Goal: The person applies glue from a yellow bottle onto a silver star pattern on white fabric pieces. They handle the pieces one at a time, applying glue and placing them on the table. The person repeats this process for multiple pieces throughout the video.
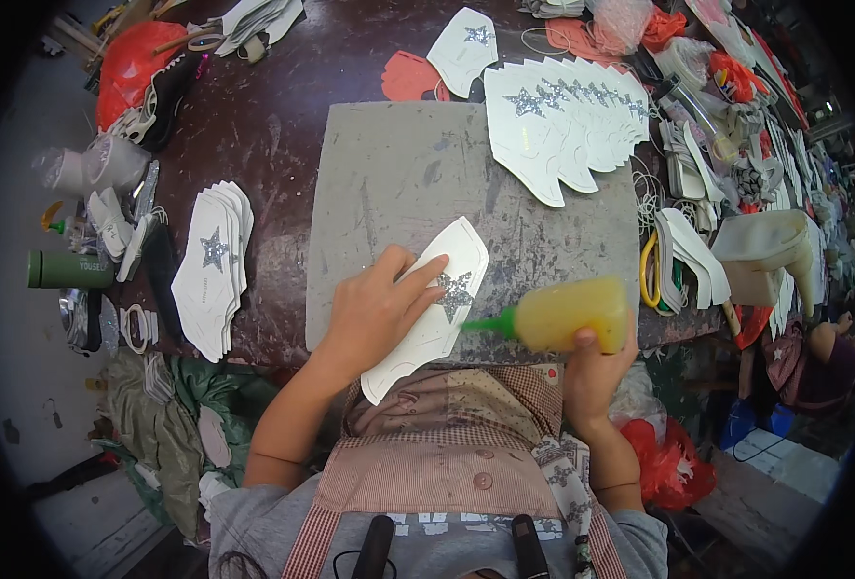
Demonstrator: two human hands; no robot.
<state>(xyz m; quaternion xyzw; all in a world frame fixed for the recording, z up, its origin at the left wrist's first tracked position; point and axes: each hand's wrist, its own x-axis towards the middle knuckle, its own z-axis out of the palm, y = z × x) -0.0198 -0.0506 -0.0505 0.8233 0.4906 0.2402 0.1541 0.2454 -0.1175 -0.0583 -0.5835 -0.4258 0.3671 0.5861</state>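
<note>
A white shoe upper piece (425, 318) with a silver glitter star lies slantwise over the front edge of a grey board (379, 174). My left hand (374, 304) rests on it, fingers stretched and spread, pressing it down. Wrapped round a squeeze bottle (574, 311) of yellowish liquid is my right hand (601, 367); only its thumb and part of the palm show. The bottle is tipped sideways, its green nozzle at the piece's right edge near the star. Whether the tip touches, or any liquid is coming out, I cannot tell.
More star-marked white pieces lie fanned out (567, 121) at the board's far right and stacked (213, 270) left of it. A single piece (463, 53) overlaps red scraps behind. Yellow-handled scissors (650, 270) and a cloudy plastic container (760, 246) stand right; a green flask (70, 269) lies left.
</note>
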